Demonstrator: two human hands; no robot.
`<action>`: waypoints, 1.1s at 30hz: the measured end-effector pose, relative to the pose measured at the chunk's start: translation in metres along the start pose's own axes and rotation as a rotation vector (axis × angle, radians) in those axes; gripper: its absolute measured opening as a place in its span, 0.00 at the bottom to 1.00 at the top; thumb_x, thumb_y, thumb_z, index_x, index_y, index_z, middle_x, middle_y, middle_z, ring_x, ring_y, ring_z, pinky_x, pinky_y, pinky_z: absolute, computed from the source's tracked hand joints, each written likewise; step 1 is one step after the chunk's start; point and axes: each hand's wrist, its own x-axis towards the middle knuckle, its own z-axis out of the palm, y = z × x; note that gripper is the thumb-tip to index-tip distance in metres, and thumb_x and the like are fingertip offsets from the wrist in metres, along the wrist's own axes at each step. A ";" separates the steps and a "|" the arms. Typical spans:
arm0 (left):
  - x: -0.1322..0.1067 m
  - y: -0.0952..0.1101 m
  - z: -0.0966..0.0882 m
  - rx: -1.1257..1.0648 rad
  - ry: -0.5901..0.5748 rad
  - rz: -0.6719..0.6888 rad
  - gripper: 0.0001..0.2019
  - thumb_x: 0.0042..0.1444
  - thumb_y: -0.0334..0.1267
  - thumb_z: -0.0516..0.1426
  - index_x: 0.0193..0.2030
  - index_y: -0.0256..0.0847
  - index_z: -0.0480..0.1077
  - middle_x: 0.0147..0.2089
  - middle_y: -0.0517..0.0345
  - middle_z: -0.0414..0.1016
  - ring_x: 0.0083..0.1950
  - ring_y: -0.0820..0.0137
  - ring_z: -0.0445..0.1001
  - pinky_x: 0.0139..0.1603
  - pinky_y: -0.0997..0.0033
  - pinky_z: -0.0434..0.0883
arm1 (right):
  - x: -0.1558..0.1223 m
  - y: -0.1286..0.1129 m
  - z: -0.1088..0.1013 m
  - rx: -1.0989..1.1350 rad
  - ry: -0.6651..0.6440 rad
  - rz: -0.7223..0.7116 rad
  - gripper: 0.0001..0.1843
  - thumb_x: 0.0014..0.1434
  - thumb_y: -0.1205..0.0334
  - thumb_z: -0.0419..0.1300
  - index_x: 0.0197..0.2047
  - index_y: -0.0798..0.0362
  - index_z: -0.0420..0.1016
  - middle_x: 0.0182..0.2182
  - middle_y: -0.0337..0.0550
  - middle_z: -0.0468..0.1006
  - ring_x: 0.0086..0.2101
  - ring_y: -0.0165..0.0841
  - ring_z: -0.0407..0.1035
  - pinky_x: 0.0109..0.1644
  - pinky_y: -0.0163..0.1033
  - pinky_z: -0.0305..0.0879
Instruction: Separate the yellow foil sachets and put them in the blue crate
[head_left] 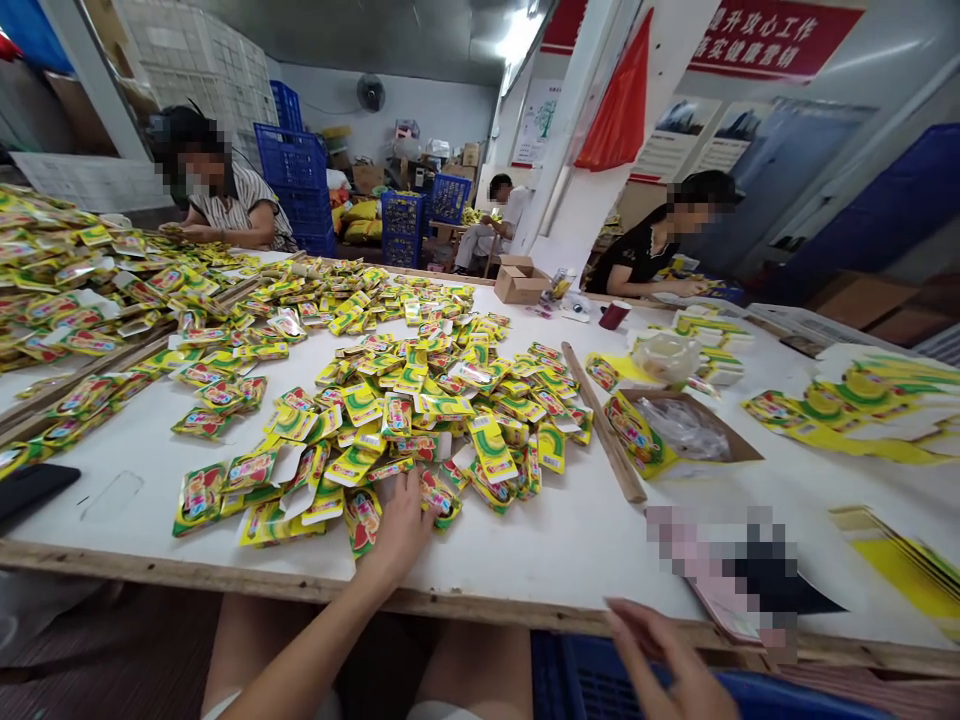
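My left hand reaches into the near edge of a heap of small yellow-green cartons. Its fingers are stretched out and touch the cartons, the thumb apart; no carton is visibly lifted. Close to its left side leans a carton with pink lettering, and another carton lies by the thumb. Some cartons have white end flaps standing open. My right hand hovers low at the table's front edge, above a blue crate, with fingers apart and nothing visible in them.
A wooden strip lies right of the heap, beside an open display box holding clear plastic. Flat printed card lies farther right. A phone is near the front edge, a dark phone at left. Several people sit beyond.
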 end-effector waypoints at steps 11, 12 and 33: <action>-0.034 0.005 -0.027 -0.302 0.038 0.495 0.13 0.61 0.31 0.52 0.51 0.47 0.67 0.52 0.50 0.72 0.53 0.61 0.70 0.51 0.60 0.70 | 0.025 -0.110 0.130 0.707 -0.132 -0.115 0.10 0.63 0.57 0.56 0.46 0.51 0.70 0.39 0.46 0.79 0.38 0.36 0.75 0.42 0.38 0.73; -0.036 0.003 -0.024 -0.345 0.095 0.455 0.14 0.61 0.32 0.53 0.53 0.47 0.66 0.55 0.48 0.69 0.56 0.60 0.69 0.53 0.59 0.70 | 0.024 -0.110 0.134 0.731 -0.128 -0.105 0.10 0.63 0.57 0.56 0.45 0.51 0.70 0.38 0.45 0.79 0.38 0.36 0.75 0.42 0.38 0.73; -0.041 -0.013 -0.006 -0.569 0.052 0.291 0.12 0.62 0.35 0.53 0.49 0.44 0.73 0.53 0.50 0.76 0.58 0.61 0.72 0.61 0.54 0.67 | 0.037 -0.111 0.140 0.699 -0.085 -0.180 0.09 0.62 0.58 0.57 0.39 0.51 0.77 0.38 0.45 0.78 0.40 0.38 0.73 0.46 0.41 0.70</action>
